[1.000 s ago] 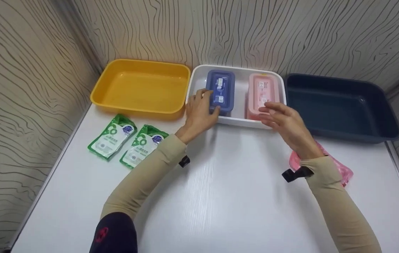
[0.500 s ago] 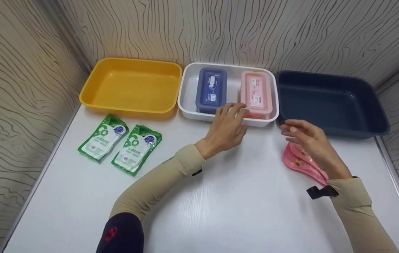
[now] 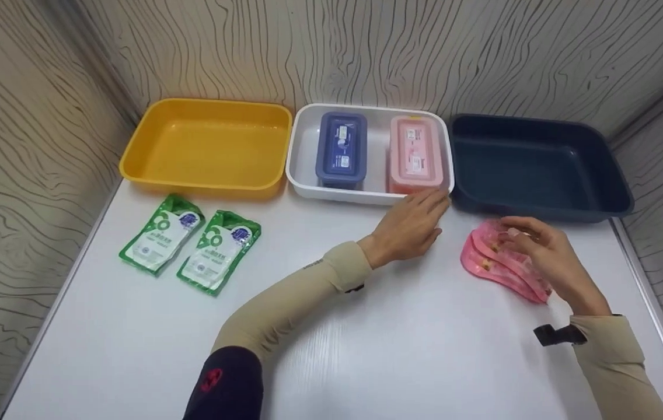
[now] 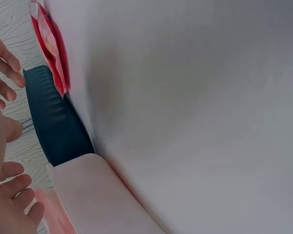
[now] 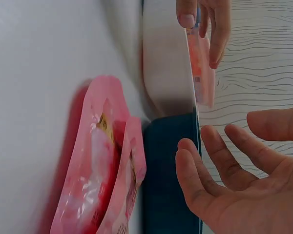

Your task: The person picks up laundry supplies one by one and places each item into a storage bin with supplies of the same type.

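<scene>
My right hand (image 3: 547,256) hovers over two overlapping pink pouches (image 3: 501,271) on the right of the table. In the right wrist view its fingers are loosely bent and apart from the pink pouches (image 5: 95,175). My left hand (image 3: 407,227) is at the front right of the white bin (image 3: 343,197), fingers relaxed and holding nothing. Whether its fingertips touch the rim I cannot tell. Inside that bin stand a blue lidded box (image 3: 341,149) and a pink lidded box (image 3: 416,153), side by side with a gap between them.
A yellow bin (image 3: 203,188) stands left of the white one, and a dark blue bin (image 3: 541,209) right of it. Two green and white pouches (image 3: 162,233) lie in front of the yellow bin. A patterned wall (image 3: 366,52) rises behind the bins.
My left hand has moved away from the blue box, rightward to the white bin's front right. My right hand has left the pink box and come over the pink pouches. The view has shifted slightly.
</scene>
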`<move>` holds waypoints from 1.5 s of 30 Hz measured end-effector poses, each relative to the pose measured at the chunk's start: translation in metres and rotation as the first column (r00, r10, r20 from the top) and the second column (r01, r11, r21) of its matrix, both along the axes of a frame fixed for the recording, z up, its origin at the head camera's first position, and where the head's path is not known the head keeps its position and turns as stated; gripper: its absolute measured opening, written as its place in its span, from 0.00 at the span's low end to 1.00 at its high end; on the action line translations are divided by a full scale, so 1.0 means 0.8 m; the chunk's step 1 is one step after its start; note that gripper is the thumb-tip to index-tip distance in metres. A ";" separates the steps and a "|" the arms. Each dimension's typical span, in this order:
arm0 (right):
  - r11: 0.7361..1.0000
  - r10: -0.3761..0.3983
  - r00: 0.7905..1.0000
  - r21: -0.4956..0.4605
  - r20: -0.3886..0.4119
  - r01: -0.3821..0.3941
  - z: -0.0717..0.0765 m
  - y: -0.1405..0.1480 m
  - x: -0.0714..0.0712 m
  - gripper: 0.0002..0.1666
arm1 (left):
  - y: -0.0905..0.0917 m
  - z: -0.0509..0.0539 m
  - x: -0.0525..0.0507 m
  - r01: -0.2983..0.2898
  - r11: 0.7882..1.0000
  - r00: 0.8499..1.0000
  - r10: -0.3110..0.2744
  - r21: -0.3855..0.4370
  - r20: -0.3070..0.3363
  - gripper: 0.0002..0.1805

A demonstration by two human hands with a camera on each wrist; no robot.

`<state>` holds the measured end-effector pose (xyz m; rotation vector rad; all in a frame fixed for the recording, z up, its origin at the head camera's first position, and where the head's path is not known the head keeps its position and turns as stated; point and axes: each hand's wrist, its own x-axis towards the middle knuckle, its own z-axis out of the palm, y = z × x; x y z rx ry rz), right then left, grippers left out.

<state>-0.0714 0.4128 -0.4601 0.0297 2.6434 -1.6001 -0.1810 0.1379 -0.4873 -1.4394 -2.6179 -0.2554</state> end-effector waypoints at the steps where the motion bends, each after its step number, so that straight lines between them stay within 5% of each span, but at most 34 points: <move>1: 0.999 -0.010 1.000 0.033 -0.005 0.010 -0.002 0.005 0.003 0.25 | 0.005 0.000 0.002 0.010 1.000 1.000 -0.010 -0.012 -0.006 0.33; 6: 0.989 -0.057 0.997 0.131 -0.042 0.062 -0.013 0.026 0.020 0.25 | 0.035 -0.001 0.006 0.023 0.998 0.999 -0.025 -0.057 -0.038 0.34; 11: 0.979 -0.088 0.995 0.179 -0.056 0.096 -0.030 0.042 0.028 0.25 | 0.054 -0.013 -0.005 -0.027 0.992 0.997 0.018 -0.120 -0.073 0.36; 18: 0.931 -0.164 0.979 0.310 -0.122 0.194 -0.046 0.049 0.040 0.23 | 0.067 -0.027 -0.011 -0.086 0.981 0.995 0.076 -0.175 -0.061 0.39; 22: 0.916 -0.117 0.989 0.375 -0.090 0.142 -0.050 0.051 0.041 0.28 | 0.071 -0.029 -0.013 -0.105 0.978 0.994 0.098 -0.181 -0.049 0.40; 30: 0.900 0.024 0.991 0.429 0.133 -0.080 -0.050 0.059 0.036 0.45 | 0.080 -0.025 -0.018 -0.118 0.982 0.993 0.118 -0.147 -0.015 0.39; 37: 0.891 0.009 0.991 0.448 0.134 -0.069 -0.050 0.058 0.028 0.49 | 0.079 -0.026 -0.017 -0.131 0.978 0.991 0.134 -0.165 0.009 0.37; 45: 0.880 -0.059 0.984 0.473 0.170 -0.029 -0.042 0.067 0.021 0.50 | 0.080 -0.023 -0.018 -0.140 0.977 0.990 0.134 -0.160 -0.045 0.36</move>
